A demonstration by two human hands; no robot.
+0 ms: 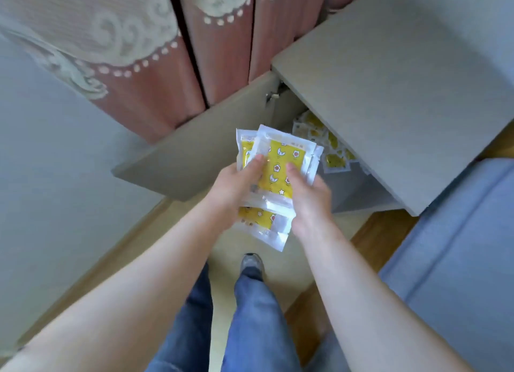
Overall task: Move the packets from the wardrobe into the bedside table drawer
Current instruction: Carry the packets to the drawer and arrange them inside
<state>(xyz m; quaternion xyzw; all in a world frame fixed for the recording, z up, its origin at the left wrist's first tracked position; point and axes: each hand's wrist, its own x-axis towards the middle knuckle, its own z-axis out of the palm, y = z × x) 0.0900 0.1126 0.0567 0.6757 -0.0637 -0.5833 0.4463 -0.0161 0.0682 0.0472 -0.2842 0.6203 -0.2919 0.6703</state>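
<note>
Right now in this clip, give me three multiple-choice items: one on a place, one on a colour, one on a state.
1. Where do the spare packets lie? A floor; B inside the cabinet; C bed.
2. What colour is the held packets' print? A yellow; B green; C black.
3. The cabinet door is: A shut; B open; C removed.
Key: 1 B, they show on its shelf. 2 A, the stack gripped by the left hand and right hand is yellow. 3 B, it stands angled outward.

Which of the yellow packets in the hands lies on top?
The top packet, pressed by both thumbs: no packet covers its yellow front, while the other packets only peek out behind its edges.
</note>
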